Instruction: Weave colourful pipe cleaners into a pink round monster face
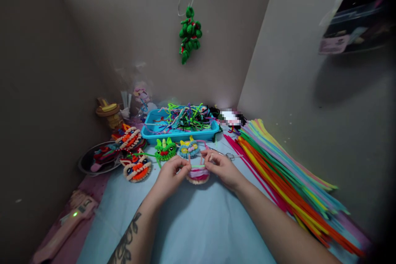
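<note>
Between my two hands is a small rounded craft piece point(198, 174) of pipe cleaners in pink, white and magenta, with pink ends standing up from its top. My left hand point(173, 173) pinches its left side between thumb and fingertips. On the opposite edge, my right hand point(221, 168) grips it the same way. Just beyond lie a green pipe-cleaner animal face point(166, 149) and a blue one point(188, 148) with yellow parts. Scissors point(229, 156) rest behind my right hand, partly hidden by it.
A blue tray point(181, 136) of tangled pipe-cleaner scraps stands at the back. Long coloured pipe cleaners point(278, 173) lie in bundles on the right. Orange-and-cream faces point(137, 168), a metal bowl point(85, 164) and a pink glue gun point(69, 227) are at left. A green ornament point(189, 35) hangs above.
</note>
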`<control>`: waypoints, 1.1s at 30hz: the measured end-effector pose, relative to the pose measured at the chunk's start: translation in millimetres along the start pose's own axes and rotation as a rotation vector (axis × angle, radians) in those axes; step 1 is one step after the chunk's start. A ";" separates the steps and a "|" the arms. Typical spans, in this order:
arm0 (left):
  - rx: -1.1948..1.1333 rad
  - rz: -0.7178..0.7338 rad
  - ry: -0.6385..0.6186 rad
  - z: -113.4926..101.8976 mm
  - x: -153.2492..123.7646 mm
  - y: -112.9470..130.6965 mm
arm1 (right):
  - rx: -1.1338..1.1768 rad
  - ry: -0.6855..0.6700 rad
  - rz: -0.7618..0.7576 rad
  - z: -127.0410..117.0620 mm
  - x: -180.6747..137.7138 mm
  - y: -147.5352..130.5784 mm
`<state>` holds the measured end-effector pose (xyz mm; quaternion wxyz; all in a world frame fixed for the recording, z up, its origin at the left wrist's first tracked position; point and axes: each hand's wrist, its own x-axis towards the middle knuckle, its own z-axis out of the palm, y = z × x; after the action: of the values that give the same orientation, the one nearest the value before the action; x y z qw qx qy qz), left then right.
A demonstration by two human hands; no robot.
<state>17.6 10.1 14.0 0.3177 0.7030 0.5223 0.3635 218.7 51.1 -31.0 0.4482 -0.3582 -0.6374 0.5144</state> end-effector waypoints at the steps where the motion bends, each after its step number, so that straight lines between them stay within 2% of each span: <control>1: -0.001 0.002 0.001 0.3 -0.2 0.5 | -0.010 -0.003 0.007 0.5 -0.5 -0.1; 8: 0.013 0.030 -0.013 1.1 -0.2 0.1 | -0.081 -0.004 -0.054 4.0 -2.4 -3.0; 11: 0.078 0.034 0.038 0.0 -0.1 -2.3 | -0.083 0.021 -0.041 3.4 -2.7 0.0; 14: 0.217 0.031 0.144 3.1 -2.1 -2.8 | -0.208 0.218 -0.110 5.0 -5.4 -1.7; 16: 0.303 0.057 0.176 9.3 -4.7 -1.1 | -0.392 0.343 -0.238 9.2 -8.6 -6.4; 17: 0.341 0.062 0.175 13.3 -6.2 0.1 | -0.481 0.353 -0.303 12.2 -10.2 -9.2; 19: 0.389 0.090 0.157 21.5 -9.1 2.5 | -0.603 0.301 -0.366 19.0 -13.1 -14.1; 23: 0.405 0.107 0.155 30.4 -12.1 4.5 | -0.627 0.263 -0.304 27.8 -14.0 -16.1; 28: 0.353 0.075 0.065 26.8 -11.9 7.6 | -0.570 0.244 -0.229 25.0 -10.7 -10.8; 33: 0.354 0.039 0.023 21.1 -10.2 9.6 | -0.598 0.253 -0.239 24.2 -9.8 -9.7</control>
<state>38.2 -3.6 8.8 0.1760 0.7539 0.5678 0.2799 199.3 31.9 -25.2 0.4559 -0.4575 -0.7367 0.2003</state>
